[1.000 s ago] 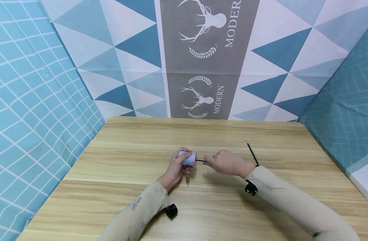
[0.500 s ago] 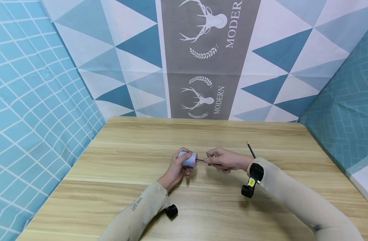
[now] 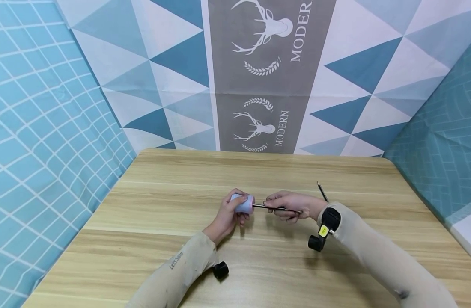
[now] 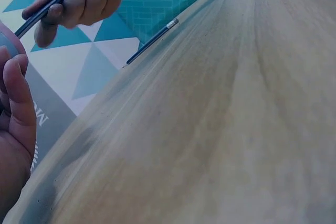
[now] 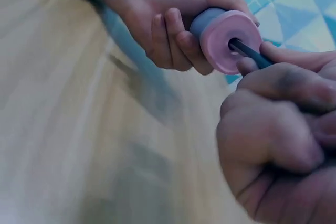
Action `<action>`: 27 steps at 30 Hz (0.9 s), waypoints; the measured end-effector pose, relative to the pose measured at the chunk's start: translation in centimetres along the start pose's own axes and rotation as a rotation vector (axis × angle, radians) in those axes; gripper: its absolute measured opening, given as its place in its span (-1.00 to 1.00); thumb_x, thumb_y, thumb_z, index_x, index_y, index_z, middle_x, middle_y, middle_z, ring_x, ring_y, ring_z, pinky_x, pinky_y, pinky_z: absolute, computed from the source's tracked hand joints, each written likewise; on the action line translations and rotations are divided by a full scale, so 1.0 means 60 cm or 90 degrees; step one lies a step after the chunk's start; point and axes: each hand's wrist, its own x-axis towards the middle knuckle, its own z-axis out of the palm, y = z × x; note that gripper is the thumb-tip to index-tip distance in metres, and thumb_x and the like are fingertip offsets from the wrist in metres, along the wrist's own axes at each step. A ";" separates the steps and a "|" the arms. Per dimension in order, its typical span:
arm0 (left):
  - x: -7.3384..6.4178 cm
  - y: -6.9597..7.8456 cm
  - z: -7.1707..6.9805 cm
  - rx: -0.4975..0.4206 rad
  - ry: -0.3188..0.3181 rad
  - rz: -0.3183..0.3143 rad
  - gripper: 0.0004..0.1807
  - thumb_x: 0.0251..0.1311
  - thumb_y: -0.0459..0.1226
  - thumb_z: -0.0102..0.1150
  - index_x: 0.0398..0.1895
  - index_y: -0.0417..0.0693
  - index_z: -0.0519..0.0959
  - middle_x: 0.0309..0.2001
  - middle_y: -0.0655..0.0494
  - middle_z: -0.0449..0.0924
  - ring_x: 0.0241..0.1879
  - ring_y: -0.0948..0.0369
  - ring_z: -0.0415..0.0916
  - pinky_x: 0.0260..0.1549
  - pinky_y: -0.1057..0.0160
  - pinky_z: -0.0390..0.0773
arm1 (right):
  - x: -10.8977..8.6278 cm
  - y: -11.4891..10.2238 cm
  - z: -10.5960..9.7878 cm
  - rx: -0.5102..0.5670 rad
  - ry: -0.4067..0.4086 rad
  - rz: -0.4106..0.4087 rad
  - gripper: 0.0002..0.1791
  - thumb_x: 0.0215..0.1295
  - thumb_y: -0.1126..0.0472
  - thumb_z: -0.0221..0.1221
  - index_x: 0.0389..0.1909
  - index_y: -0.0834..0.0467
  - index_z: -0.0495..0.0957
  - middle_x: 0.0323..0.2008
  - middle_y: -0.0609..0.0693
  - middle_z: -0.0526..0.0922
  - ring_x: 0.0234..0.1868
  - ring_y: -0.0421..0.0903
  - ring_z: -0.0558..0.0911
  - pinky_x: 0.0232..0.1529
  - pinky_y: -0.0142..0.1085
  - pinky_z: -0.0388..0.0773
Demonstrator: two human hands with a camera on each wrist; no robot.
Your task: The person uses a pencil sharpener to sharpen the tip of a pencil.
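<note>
My left hand (image 3: 225, 216) grips a pencil sharpener (image 3: 245, 205) with a light blue body and a pink end, held just above the table. In the right wrist view, the pink end (image 5: 224, 51) has a round hole with a dark pencil (image 5: 251, 52) in it. My right hand (image 3: 291, 206) pinches this pencil between thumb and index finger, close to the sharpener. The pencil's back part runs along under the palm. Its tip is hidden inside the sharpener.
A second dark pencil (image 3: 322, 191) lies on the wooden table (image 3: 174, 179) behind my right wrist, partly hidden in the head view. The left wrist view shows its whole length. Patterned cloths surround the table's back and sides. A white surface (image 3: 470, 231) stands at the right edge.
My right hand has rotated at the wrist, from knuckles upward to thumb side upward, and shifted slightly right. More of the pencil shows. My left hand and the sharpener have hardly moved.
</note>
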 end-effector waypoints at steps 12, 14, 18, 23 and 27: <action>0.000 -0.002 0.000 -0.011 -0.008 -0.006 -0.91 0.29 -0.26 0.04 -0.29 0.11 0.55 -0.55 -0.02 0.54 -0.75 0.27 0.46 -0.86 0.39 0.43 | -0.041 -0.024 0.030 -0.704 0.311 -0.252 -0.75 0.51 0.03 0.07 -0.33 0.09 0.49 -0.62 -0.19 0.46 -0.65 -0.28 0.37 -0.63 -0.37 0.38; 0.000 -0.002 0.000 -0.012 -0.007 -0.005 -0.91 0.30 -0.26 0.03 -0.29 0.11 0.54 -0.55 -0.01 0.55 -0.75 0.27 0.47 -0.86 0.39 0.43 | -0.041 -0.015 0.032 -0.875 0.352 -0.362 -0.74 0.51 0.02 0.06 -0.35 0.09 0.49 -0.63 -0.21 0.43 -0.65 -0.29 0.35 -0.65 -0.40 0.34; 0.001 -0.003 0.000 -0.013 -0.006 -0.001 -0.91 0.29 -0.24 0.04 -0.30 0.13 0.54 -0.53 -0.02 0.54 -0.74 0.27 0.47 -0.85 0.40 0.43 | -0.032 0.007 0.029 -1.157 0.412 -0.579 -0.58 0.62 0.03 -0.17 -0.44 0.12 0.45 -0.66 -0.14 0.42 -0.69 -0.23 0.33 -0.71 -0.40 0.28; 0.002 -0.003 0.000 -0.010 -0.002 -0.002 -0.91 0.27 -0.24 0.06 -0.31 0.15 0.55 -0.52 -0.03 0.53 -0.74 0.26 0.47 -0.85 0.40 0.43 | -0.016 0.028 0.017 -1.331 0.451 -0.741 -0.57 0.66 0.16 -0.29 -0.37 0.17 0.46 -0.61 -0.06 0.48 -0.68 -0.16 0.38 -0.68 -0.36 0.38; 0.003 -0.004 0.000 -0.011 0.012 -0.006 -0.91 0.27 -0.26 0.06 -0.34 0.14 0.55 -0.54 -0.02 0.53 -0.75 0.27 0.47 -0.85 0.40 0.42 | -0.004 0.037 0.011 -1.346 0.443 -0.766 -0.61 0.66 0.19 -0.31 -0.33 0.16 0.44 -0.65 -0.06 0.45 -0.71 -0.16 0.35 -0.69 -0.37 0.33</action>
